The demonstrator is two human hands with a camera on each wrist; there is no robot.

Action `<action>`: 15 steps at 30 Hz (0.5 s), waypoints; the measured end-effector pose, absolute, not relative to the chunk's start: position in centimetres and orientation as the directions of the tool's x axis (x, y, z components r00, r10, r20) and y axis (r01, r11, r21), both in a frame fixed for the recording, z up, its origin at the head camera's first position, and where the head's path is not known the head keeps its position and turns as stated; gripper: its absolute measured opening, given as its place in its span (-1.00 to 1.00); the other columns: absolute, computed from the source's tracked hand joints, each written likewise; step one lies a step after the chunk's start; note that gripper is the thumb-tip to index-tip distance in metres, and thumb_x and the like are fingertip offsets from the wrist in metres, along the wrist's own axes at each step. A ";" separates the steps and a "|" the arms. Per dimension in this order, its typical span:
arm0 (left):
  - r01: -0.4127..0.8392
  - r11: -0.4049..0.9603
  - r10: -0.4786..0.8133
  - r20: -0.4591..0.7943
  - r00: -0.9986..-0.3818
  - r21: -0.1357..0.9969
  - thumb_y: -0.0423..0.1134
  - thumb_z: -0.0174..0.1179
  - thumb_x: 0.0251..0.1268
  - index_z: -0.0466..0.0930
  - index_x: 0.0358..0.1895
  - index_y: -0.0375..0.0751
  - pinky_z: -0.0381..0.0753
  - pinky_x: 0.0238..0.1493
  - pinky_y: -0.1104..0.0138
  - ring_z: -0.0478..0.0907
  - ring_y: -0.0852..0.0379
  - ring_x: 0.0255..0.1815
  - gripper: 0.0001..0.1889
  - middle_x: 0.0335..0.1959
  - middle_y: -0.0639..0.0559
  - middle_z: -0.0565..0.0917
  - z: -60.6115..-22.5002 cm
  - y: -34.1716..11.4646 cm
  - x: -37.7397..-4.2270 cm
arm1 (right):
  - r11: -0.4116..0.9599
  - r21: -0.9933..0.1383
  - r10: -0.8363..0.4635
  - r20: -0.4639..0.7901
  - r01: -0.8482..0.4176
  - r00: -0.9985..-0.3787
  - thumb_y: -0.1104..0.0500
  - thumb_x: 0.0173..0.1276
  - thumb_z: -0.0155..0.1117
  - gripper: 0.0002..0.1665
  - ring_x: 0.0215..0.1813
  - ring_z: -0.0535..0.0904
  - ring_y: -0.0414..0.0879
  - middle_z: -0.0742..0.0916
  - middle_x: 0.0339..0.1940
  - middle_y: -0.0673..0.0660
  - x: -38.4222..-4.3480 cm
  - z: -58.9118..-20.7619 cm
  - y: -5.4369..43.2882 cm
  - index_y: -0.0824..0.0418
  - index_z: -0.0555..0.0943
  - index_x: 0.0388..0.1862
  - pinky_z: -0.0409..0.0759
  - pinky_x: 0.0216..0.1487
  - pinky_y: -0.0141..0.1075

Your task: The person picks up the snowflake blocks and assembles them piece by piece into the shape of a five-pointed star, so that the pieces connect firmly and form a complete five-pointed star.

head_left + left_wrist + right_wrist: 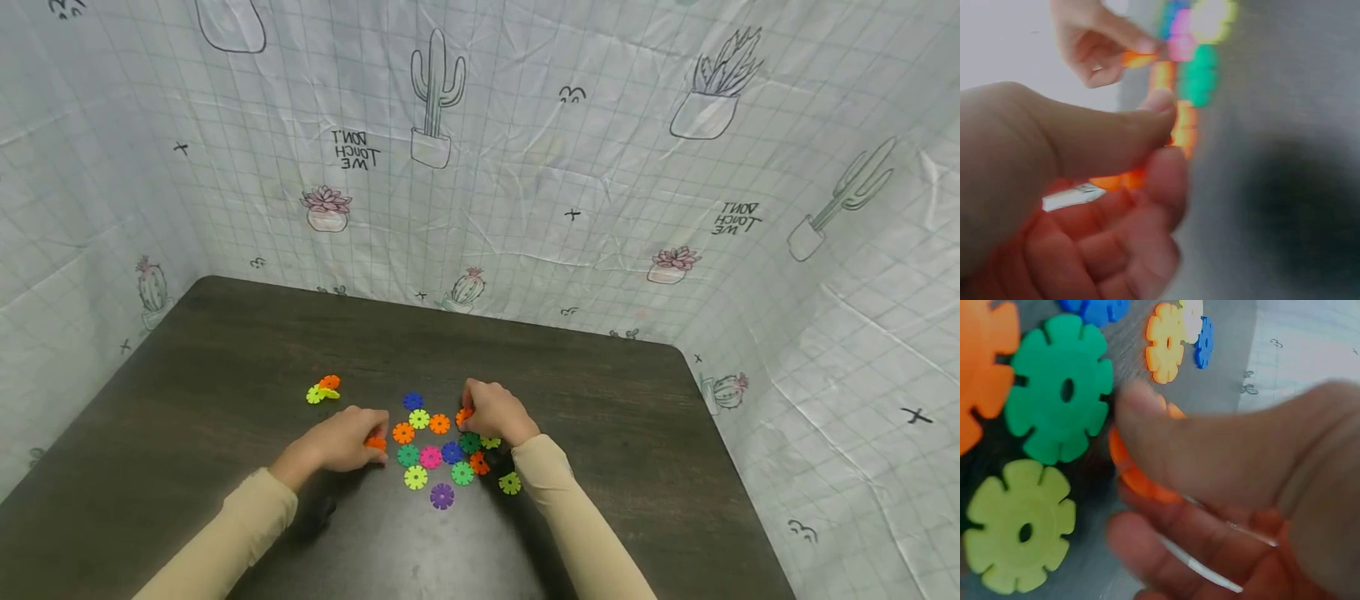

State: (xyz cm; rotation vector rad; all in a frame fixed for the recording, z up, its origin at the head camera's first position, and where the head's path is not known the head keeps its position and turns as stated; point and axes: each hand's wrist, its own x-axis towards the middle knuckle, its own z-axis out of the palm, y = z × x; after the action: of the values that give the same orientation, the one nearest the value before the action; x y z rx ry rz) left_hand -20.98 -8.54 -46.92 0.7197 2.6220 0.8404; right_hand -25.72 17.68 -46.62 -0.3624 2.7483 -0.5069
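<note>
My left hand (pixel 348 437) pinches an orange notched plastic disc (pixel 376 443) between thumb and fingers, low over the table at the left of a group of similar discs. In the left wrist view, that orange disc (pixel 1130 179) shows below the thumb, blurred and partly hidden. At the group's far right, my right hand (pixel 495 410) grips another orange disc (pixel 464 415). The right wrist view has this orange disc (pixel 1141 484) behind the thumb, with a green disc (pixel 1067 390) and a yellow-green disc (pixel 1020 526) lying nearby.
Between the hands lie several flat discs, among them a pink one (pixel 431 457), a purple one (pixel 442 497) and a blue one (pixel 412 402). Farther left, joined orange and yellow discs (pixel 318 393) sit apart. A printed cloth (pixel 510 183) hangs behind the dark table (pixel 262 350).
</note>
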 end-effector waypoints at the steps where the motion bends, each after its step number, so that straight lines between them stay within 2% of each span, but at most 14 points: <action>1: 0.385 0.672 0.552 -0.081 -0.830 0.633 -0.29 0.43 0.24 0.41 -0.42 -0.12 0.26 -0.48 0.40 0.28 0.21 -0.55 -0.69 -0.57 0.13 0.34 -46.5 -8.6 -21.2 | 0.890 -0.409 -0.318 -0.234 -0.204 -0.919 0.26 0.28 0.49 -0.74 -0.41 0.51 -0.08 0.63 -0.39 0.06 -25.6 -46.6 17.8 0.15 0.53 -0.24 0.51 -0.40 -0.26; 5: 0.398 0.548 0.528 0.065 -0.847 0.736 -0.29 0.36 0.33 0.56 -0.33 -0.10 0.48 -0.39 0.34 0.42 0.18 -0.46 -0.86 -0.44 0.10 0.54 -43.8 -8.5 -22.1 | 0.788 -0.542 -0.354 -0.013 -0.291 -0.935 0.37 0.36 0.36 -0.82 -0.40 0.57 -0.13 0.69 -0.34 0.04 -25.2 -45.7 18.7 0.14 0.55 -0.22 0.60 -0.36 -0.30; 7: 0.369 0.481 0.496 0.100 -0.863 0.795 -0.26 0.32 0.39 0.66 -0.23 -0.08 0.59 -0.28 0.29 0.53 0.17 -0.37 -0.97 -0.32 0.04 0.65 -42.1 -8.1 -22.3 | 0.720 -0.598 -0.346 0.132 -0.353 -0.929 0.35 0.39 0.35 -0.85 -0.39 0.63 -0.13 0.73 -0.33 0.05 -24.8 -44.8 19.0 0.14 0.58 -0.18 0.64 -0.34 -0.31; 8: 0.358 0.448 0.485 0.113 -0.867 0.820 -0.25 0.30 0.41 0.69 -0.17 -0.07 0.64 -0.22 0.27 0.57 0.16 -0.33 -0.97 -0.26 0.01 0.68 -41.2 -7.8 -22.3 | 0.685 -0.617 -0.333 0.206 -0.386 -0.920 0.33 0.40 0.35 -0.86 -0.38 0.66 -0.10 0.75 -0.31 0.06 -24.7 -44.3 19.1 0.14 0.60 -0.16 0.66 -0.32 -0.31; 11: 0.332 0.356 0.479 0.134 -0.867 0.873 -0.25 0.21 0.49 0.71 0.08 -0.10 0.70 -0.11 0.24 0.67 0.14 -0.23 -0.79 -0.09 -0.06 0.69 -38.7 -6.9 -21.9 | 0.581 -0.644 -0.292 0.407 -0.498 -0.866 0.30 0.42 0.34 -0.80 -0.33 0.71 -0.05 0.78 -0.26 0.10 -24.0 -42.3 19.3 0.18 0.62 -0.01 0.70 -0.29 -0.34; 15: 0.347 0.295 0.488 0.172 -0.856 0.890 -0.27 0.13 0.54 0.54 0.37 -0.11 0.70 -0.18 0.25 0.66 0.13 -0.26 -0.61 -0.12 -0.08 0.65 -36.2 -5.3 -21.1 | 0.464 -0.622 -0.229 0.603 -0.631 -0.764 0.31 0.41 0.35 -0.73 -0.27 0.74 -0.04 0.81 -0.19 0.13 -22.8 -39.3 19.3 0.22 0.66 0.07 0.71 -0.24 -0.39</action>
State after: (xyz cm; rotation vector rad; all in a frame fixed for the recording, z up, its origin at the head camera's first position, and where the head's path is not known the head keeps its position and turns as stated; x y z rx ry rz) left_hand -21.11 -5.29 -36.18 0.7848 2.4195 1.6095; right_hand -22.80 19.28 -39.31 -0.9605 3.0444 -1.6509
